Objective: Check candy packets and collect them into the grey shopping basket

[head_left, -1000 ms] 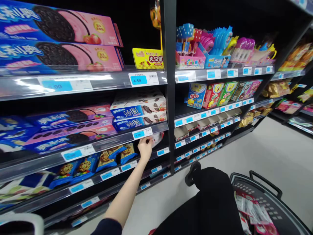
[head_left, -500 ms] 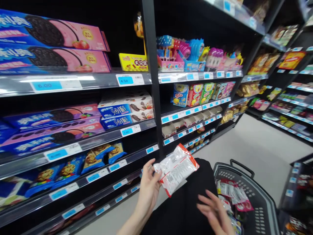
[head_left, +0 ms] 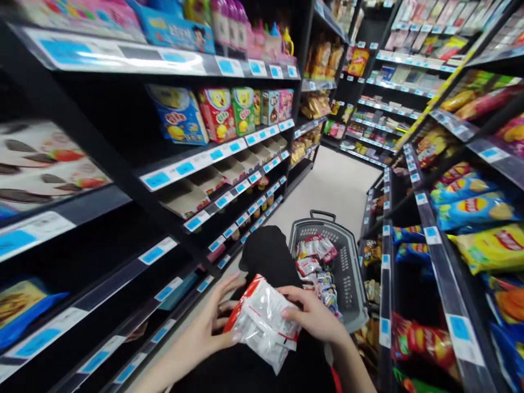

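A shiny white snack packet (head_left: 266, 322) with red ends lies between my hands above my dark-clothed lap. My right hand (head_left: 313, 312) grips its right side, the thumb on top and the fingers over the upper edge. At the packet's left red end is my left hand (head_left: 216, 316); its thumb touches the edge, and the curled fingers hold it loosely, partly hidden. Just beyond my right hand stands a grey shopping basket (head_left: 355, 273). Several snack packets (head_left: 315, 248) lie inside it, red, white and pink, with blue ones nearer me.
Black shelves with blue price tags (head_left: 229, 66) run along the left, holding small snack boxes (head_left: 216, 114) and open cardboard trays (head_left: 186, 197). On the right, another shelf carries chip bags (head_left: 477, 210). A pale floor (head_left: 335, 169) leads down the aisle between them.
The view has swung right, bringing the chip shelf in. The packet has turned and sits lower. My right hand, open and apart before, has taken hold of it beside my left.
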{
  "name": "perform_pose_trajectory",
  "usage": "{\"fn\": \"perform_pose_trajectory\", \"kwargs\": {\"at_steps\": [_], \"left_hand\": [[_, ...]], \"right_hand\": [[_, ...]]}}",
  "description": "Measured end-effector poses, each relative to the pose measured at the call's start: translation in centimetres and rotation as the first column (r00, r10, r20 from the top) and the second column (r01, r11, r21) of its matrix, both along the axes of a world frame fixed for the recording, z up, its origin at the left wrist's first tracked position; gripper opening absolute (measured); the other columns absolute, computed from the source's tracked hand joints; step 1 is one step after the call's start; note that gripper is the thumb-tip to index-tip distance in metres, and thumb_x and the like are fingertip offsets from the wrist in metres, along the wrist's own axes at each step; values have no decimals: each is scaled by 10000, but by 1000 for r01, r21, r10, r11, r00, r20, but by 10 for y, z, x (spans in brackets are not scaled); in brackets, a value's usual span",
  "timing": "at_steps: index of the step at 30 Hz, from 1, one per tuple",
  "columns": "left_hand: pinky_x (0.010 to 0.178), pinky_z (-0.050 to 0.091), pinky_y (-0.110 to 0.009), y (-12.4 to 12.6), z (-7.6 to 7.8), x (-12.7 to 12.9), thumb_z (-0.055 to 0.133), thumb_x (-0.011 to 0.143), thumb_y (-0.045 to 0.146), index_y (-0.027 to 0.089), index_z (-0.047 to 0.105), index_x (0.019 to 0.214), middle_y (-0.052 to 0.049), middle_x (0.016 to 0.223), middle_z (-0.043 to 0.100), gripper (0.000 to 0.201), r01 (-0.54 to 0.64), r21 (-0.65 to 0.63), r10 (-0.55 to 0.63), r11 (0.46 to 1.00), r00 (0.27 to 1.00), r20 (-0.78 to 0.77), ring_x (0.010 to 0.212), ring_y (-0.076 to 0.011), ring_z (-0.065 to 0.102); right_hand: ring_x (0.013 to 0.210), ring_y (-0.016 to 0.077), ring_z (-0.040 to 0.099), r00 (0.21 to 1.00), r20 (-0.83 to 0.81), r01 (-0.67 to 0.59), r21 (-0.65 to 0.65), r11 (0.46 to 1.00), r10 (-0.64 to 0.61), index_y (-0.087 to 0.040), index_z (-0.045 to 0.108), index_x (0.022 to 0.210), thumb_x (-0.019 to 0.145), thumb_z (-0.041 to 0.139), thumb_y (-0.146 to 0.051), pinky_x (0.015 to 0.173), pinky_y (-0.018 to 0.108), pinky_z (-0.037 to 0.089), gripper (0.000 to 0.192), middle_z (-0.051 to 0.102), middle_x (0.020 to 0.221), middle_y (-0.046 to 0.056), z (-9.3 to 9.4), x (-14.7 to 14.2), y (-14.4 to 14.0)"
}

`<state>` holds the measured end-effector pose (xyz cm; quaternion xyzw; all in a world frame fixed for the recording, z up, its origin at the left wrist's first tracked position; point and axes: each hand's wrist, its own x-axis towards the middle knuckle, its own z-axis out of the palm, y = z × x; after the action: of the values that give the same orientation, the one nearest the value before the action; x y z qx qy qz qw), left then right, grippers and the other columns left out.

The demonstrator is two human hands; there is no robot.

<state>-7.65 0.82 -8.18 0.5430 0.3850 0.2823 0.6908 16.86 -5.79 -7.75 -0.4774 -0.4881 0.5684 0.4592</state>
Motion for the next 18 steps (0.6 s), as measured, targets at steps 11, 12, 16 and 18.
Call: {"fn": "perform_pose_trajectory", "kwargs": {"at_steps": [11, 12, 16, 18], "left_hand": [[821, 516, -349, 6, -20, 43, 774, 610, 284, 193, 776, 850, -72, 959, 712, 257, -91, 45, 96, 995, 986, -139, 900, -274, 649], [820, 511, -340, 5, -18, 43, 771, 605, 271, 194, 783, 773, -72, 943, 704, 185, -100, 96, 114, 990, 982, -152, 893, -268, 644], [767, 495, -319, 3, -21, 42, 735, 638, 261, 200, 764, 633, -57, 831, 667, 67, -94, 226, 137, 970, 973, -184, 800, -227, 623], [749, 478, -309, 3, -24, 43, 711, 668, 262, 198, 743, 630, -44, 815, 652, 81, -83, 250, 135, 965, 971, -198, 774, -210, 607]], "right_hand": [[1030, 266, 666, 924, -133, 367, 32, 930, -360, -326, 636, 1202, 601, 836, -460, 866, 392, 539, 648, 700, 1153, 50, -45, 1, -19], [1008, 263, 674, 917, -117, 387, 38, 921, -381, -316, 676, 1150, 600, 844, -431, 841, 379, 548, 587, 714, 1121, 49, -49, 0, -20], [762, 210, 682, 873, 5, 485, 104, 868, -488, -267, 779, 918, 607, 841, -277, 654, 295, 540, 317, 746, 859, 35, -61, -2, -21], [648, 181, 637, 847, 61, 515, 157, 843, -529, -252, 790, 796, 639, 806, -243, 604, 280, 498, 158, 718, 711, 17, -65, -3, -19]]}}
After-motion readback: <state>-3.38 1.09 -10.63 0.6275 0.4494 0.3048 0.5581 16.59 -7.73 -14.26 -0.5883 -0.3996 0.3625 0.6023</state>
